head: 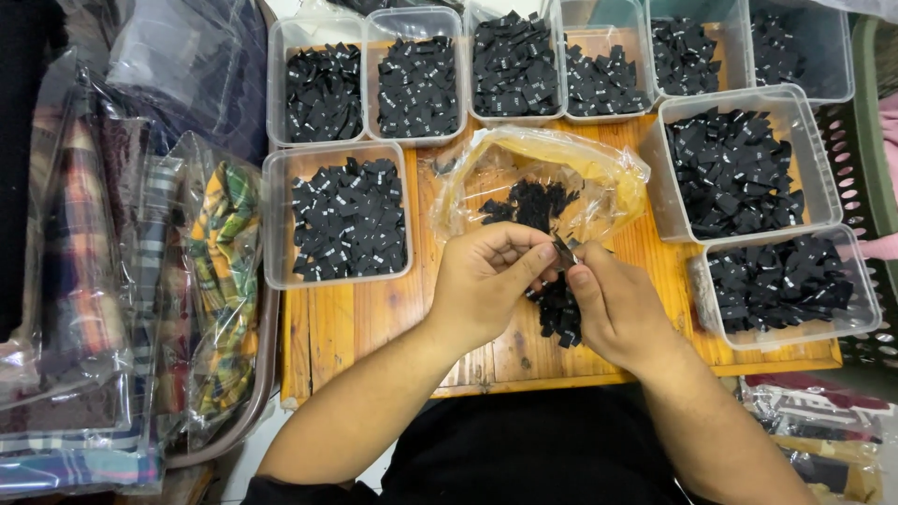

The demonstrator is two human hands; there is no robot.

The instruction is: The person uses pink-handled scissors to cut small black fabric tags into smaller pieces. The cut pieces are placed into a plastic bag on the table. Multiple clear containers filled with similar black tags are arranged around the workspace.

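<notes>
Head view: I see both hands meeting over the middle of the wooden counter (374, 327). Left hand (486, 281) is curled, thumb and fingers pinching one small black fabric label (565, 251); right hand (613, 304) pinches the same label from the other side, fingertips touching the left's. So the label sits between the two hands, just above a loose pile of black labels (559, 313) lying on the counter under the right hand. Directly behind the hands, an open clear plastic bag (580, 159) with a yellowish tint holds another clump of the same labels. Clear plastic bins full of black labels ring the work spot: one left of the bag (281, 224), a row of them along the far edge (374, 75), two stacked down the right side (823, 159) (865, 299). Left of the counter, bagged plaid fabric (220, 281) in clear wrap is piled up, touching the counter's edge. More bagged items at lower right (823, 440), partly cut off, contents unclear.
</notes>
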